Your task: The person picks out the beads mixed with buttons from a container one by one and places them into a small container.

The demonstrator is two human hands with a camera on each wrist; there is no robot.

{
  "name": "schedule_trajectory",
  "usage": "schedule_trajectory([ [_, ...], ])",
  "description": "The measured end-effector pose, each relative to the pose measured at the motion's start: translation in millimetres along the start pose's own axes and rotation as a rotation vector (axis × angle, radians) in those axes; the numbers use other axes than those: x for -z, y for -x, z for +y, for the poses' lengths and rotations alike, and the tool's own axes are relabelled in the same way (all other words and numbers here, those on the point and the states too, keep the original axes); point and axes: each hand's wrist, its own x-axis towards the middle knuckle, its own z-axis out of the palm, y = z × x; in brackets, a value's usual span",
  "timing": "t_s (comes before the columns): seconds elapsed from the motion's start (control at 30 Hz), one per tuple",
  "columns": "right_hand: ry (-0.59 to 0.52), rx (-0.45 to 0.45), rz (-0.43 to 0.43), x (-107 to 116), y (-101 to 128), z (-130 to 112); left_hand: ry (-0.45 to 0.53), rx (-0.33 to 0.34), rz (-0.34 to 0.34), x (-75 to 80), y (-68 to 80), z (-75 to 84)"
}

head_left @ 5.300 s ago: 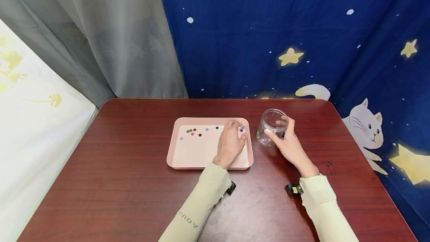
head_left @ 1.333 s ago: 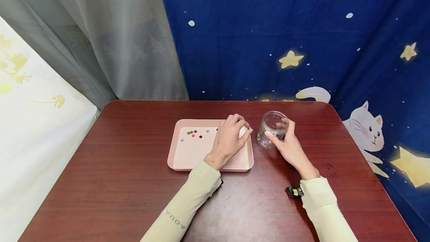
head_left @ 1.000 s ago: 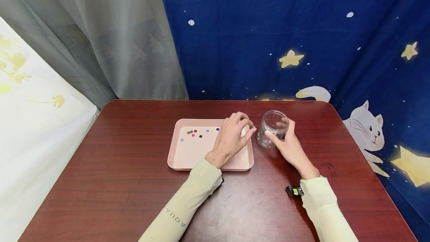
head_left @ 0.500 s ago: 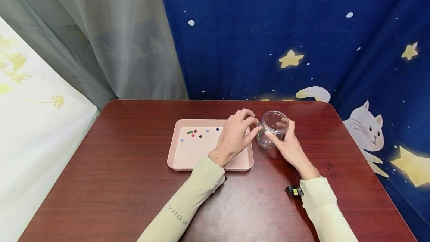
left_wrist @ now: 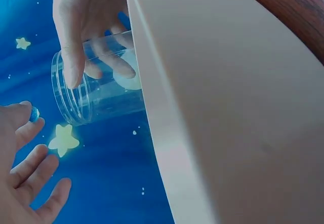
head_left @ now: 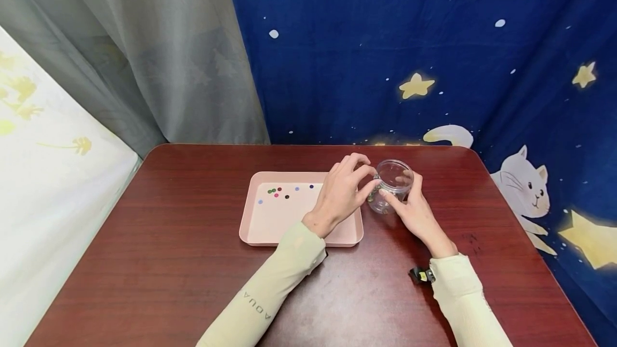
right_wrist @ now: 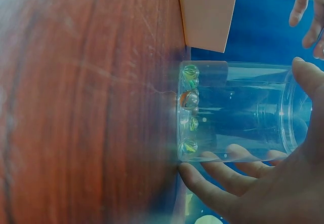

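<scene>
A clear plastic jar (head_left: 391, 193) stands on the table just right of a pink tray (head_left: 289, 224). My right hand (head_left: 399, 188) grips it, thumb in front and fingers (right_wrist: 223, 181) behind. Several glass marbles (right_wrist: 189, 107) lie on its bottom. My left hand (head_left: 374, 179) pinches a small blue marble (left_wrist: 34, 113) between thumb and finger, right at the jar's open rim. Several coloured marbles (head_left: 281, 191) lie in the tray's far left part.
The dark red wooden table (head_left: 193, 261) ends at a grey curtain (head_left: 159, 58) and a blue star-printed cloth (head_left: 409, 52) behind. A white printed fabric (head_left: 43, 175) lies off the left edge. Small black wrist cameras (head_left: 419, 273) sit at my cuffs.
My left hand has lifted off the tray's right end and moved right and up to the jar's rim, carrying the marble. The right hand and the jar have stayed put.
</scene>
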Motion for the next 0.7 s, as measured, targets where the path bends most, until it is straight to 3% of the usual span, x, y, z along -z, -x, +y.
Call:
schedule_trajectory([
  [0.7, 0.014, 0.011, 0.004, -1.2, 0.3, 0.9, 0.096, 0.059, 0.039, -12.8, -4.4, 2.8],
])
